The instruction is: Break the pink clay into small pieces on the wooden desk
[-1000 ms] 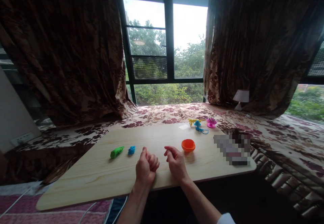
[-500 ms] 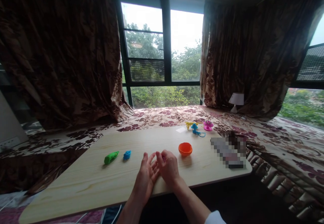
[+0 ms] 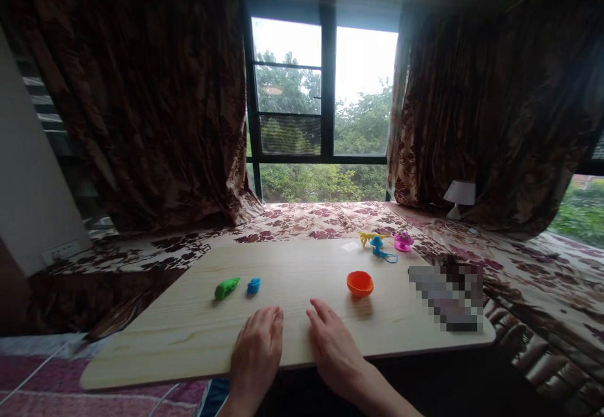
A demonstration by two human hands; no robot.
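Note:
My left hand (image 3: 257,345) rests at the table's near edge, palm turned inward, fingers stretched and holding nothing. Opposite it, apart by a gap, my right hand (image 3: 333,340) has its fingers extended and is empty as well. A small blue toy (image 3: 253,286) lies just beyond my left hand, with a green toy (image 3: 227,289) to its left. Nearest to my right hand is an orange bowl (image 3: 360,284), slightly farther off and to the right. Neither hand touches these things.
On the pale wooden table (image 3: 179,335), toward the back right, are a blue mushroom-shaped toy (image 3: 376,243), a yellow toy (image 3: 365,239) and a pink toy (image 3: 403,241). A blurred-out object (image 3: 446,297) lies at the right. Behind stands a white lamp (image 3: 460,194) on patterned cloth.
My hands, close together before with the palms partly upward, have separated and turned over to face each other. The view has shifted left; the toys and bowl stay in place on the table.

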